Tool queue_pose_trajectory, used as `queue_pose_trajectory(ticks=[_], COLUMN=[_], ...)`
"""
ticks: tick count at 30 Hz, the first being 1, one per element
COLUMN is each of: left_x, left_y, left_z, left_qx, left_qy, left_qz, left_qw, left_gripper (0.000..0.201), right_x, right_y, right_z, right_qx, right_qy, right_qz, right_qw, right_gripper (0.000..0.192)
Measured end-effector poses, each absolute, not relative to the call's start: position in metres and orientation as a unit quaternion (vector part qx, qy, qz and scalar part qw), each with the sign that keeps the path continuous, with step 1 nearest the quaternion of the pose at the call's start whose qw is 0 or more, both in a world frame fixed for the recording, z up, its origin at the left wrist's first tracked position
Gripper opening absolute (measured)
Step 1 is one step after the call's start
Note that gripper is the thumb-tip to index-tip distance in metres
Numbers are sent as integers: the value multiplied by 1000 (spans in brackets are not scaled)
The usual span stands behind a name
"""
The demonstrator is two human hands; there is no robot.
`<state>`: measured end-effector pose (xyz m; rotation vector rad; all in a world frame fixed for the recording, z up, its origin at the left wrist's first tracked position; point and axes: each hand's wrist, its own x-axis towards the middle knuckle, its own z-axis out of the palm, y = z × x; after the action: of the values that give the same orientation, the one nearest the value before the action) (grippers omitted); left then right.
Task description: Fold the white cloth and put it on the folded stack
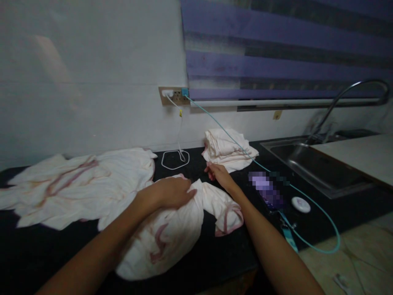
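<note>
Cloth lies pressed under flat left hand; right hand pinches its edge; teal cable alongside.

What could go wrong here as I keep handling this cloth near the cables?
The teal cable crosses the folded cloth just behind the right hand; a pull might snag it. The phone and white puck lie close and may get swept. The cloth under the left hand overhangs the counter edge and might slip.

No readable text, label, brand or number anywhere.
</note>
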<state>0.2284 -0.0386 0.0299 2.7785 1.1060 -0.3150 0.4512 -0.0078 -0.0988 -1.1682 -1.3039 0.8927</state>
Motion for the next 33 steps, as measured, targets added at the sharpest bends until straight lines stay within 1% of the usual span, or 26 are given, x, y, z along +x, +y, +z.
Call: queue_pose_trajectory(ticks=[2, 3, 4, 6, 7, 9, 10, 12, 14, 15, 17, 19, 21, 23, 24, 26, 28, 30, 32, 33], left_x=[222, 219, 216, 214, 213, 214, 215, 218, 222, 223, 227, 230, 230, 228, 226, 223, 223, 226, 232, 234], left_y=[-52, -58, -62, -66, -64, -54, -47, -33, -23, -21, -26, -40, -57, -73, -78, -81, -75, -64, -50, -43], left_z=[45, 53, 60, 68, 68, 62, 56, 43, 34, 33, 38, 50, 65, 77, 81, 81, 74, 61, 47, 40], left_qx=[932, 933, 931, 927, 929, 933, 932, 916, 895, 890, 892, 895, 891, 882, 880, 889, 920, 941, 938, 931], left_qy=[310, 288, 275, 270, 274, 291, 303, 336, 362, 360, 329, 281, 242, 204, 186, 175, 210, 273, 329, 351], left_qz=[-140, -151, -155, -145, -134, -118, -127, -178, -234, -254, -280, -299, -301, -287, -279, -257, -203, -137, -90, -85], left_qw=[124, 156, 184, 214, 211, 175, 154, 127, 118, 119, 133, 172, 241, 313, 337, 336, 261, 146, 65, 56], left_gripper=[58, 58, 59, 60, 61, 63, 65, 71, 76, 75, 65, 56, 47, 33, 28, 29, 33, 39, 48, 56], right_x=[452, 454, 456, 461, 464, 469, 471, 472, 471, 470, 468, 467, 468, 470, 471, 472, 470, 464, 457, 453], right_y=[-11, -14, -17, -25, -29, -34, -36, -35, -32, -30, -28, -30, -33, -37, -38, -37, -35, -31, -27, -26], right_z=[-96, -94, -91, -86, -83, -80, -80, -82, -87, -89, -90, -89, -84, -79, -78, -77, -78, -80, -82, -83], right_qx=[-476, -462, -446, -415, -405, -396, -392, -387, -397, -416, -479, -558, -628, -679, -693, -690, -653, -617, -598, -587], right_qy=[-573, -596, -627, -698, -729, -775, -790, -811, -819, -817, -801, -764, -711, -649, -622, -595, -594, -582, -534, -502], right_qz=[424, 440, 448, 442, 432, 404, 388, 354, 315, 286, 202, 103, 34, 8, 5, 16, 50, 111, 198, 249], right_qw=[515, 488, 456, 380, 343, 284, 268, 259, 268, 278, 297, 306, 315, 342, 364, 413, 467, 518, 564, 585], right_gripper=[67, 68, 66, 54, 50, 57, 61, 61, 53, 47, 36, 29, 29, 34, 36, 39, 41, 45, 57, 64])
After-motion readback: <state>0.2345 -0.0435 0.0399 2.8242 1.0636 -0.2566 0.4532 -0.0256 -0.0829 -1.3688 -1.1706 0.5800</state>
